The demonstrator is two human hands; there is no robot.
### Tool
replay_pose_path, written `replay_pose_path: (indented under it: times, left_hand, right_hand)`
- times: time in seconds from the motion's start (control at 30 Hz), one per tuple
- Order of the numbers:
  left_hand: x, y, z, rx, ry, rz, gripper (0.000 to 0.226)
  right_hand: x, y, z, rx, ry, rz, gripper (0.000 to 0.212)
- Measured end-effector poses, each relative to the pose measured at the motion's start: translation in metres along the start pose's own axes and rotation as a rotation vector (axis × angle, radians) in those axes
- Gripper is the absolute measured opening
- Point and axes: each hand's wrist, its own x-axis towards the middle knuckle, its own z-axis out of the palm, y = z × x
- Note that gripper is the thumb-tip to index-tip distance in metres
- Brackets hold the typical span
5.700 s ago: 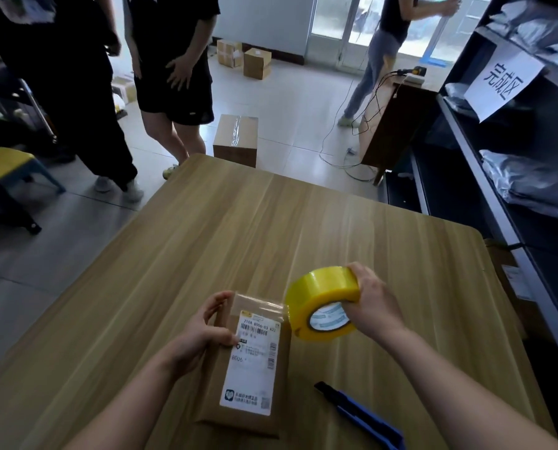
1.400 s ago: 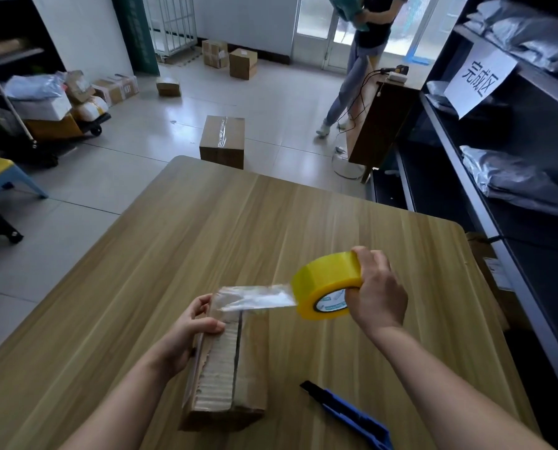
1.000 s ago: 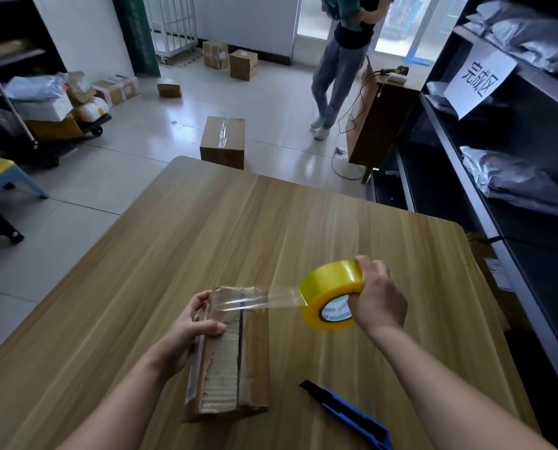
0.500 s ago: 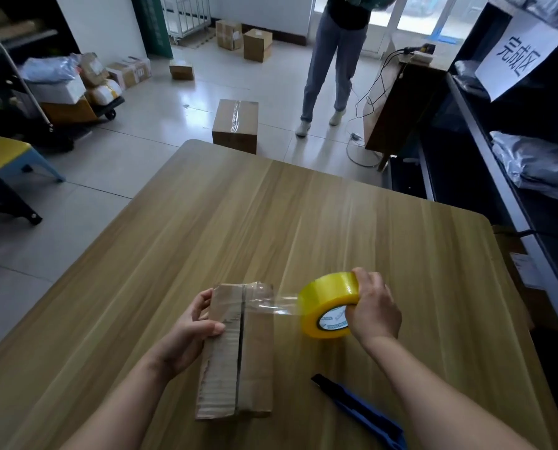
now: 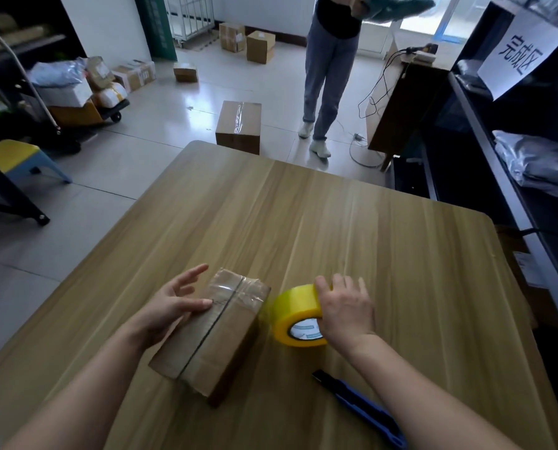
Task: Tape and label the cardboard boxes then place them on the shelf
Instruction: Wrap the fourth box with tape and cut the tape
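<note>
**Box (image 5: 211, 336) on desk (image 5: 368, 238), clear tape across far end**

Left hand (image 5: 170, 306): fingers spread, thumb resting on box top. Right hand (image 5: 346, 311) grips yellow tape roll (image 5: 295, 315) just right of box. Blue utility knife (image 5: 362, 407) lies nearer, beside right forearm.

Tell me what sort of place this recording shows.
Likely a parcel packing or dispatch room: taped cardboard boxes sit on the floor, a cart is piled with parcels, and a dark shelf holds grey mailer bags under a paper sign.

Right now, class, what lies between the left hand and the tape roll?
The cardboard box lies between left hand and tape roll, seen in the head view.
</note>
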Motion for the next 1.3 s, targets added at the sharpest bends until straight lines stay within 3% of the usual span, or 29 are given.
replay_pose_path:
  times: [0.1,0.17,0.27,0.33,0.47,0.63,1.03,1.17,1.3]
  left_hand:
    - [-0.008,0.007,0.018,0.662,0.349,0.340,0.050]
    - [-0.022,0.007,0.047,1.041,0.441,0.562,0.040]
    - [-0.039,0.006,0.078,1.452,0.303,0.304,0.092]
    - [-0.038,0.007,0.076,1.578,0.241,0.214,0.092]
    - [-0.033,0.012,0.060,1.528,0.186,0.209,0.076]
    - [-0.018,0.016,0.035,1.507,0.109,0.206,0.072]
    - [-0.007,0.014,0.011,1.579,-0.032,0.264,0.077]
    - [-0.010,0.011,0.013,1.558,0.072,0.323,0.075]
    - [-0.022,-0.006,0.019,1.478,0.430,0.561,0.077]
  right_hand:
    - [-0.007,-0.004,-0.008,0.010,-0.112,-0.024,0.062]
    - [-0.011,-0.010,-0.015,0.022,-0.190,-0.033,0.054]
    - [-0.014,-0.013,-0.018,0.063,-0.236,-0.063,0.048]
    - [-0.018,-0.016,-0.020,0.128,-0.266,-0.075,0.052]
    - [-0.028,-0.026,-0.021,0.186,-0.342,-0.128,0.069]
    - [-0.043,-0.050,-0.024,0.230,-0.331,-0.160,0.078]
    - [-0.058,-0.098,-0.033,0.142,-0.436,-0.110,0.068]
    - [-0.054,-0.096,-0.034,0.201,-0.451,-0.112,0.080]
    - [-0.056,-0.092,-0.037,0.257,-0.454,-0.169,0.095]
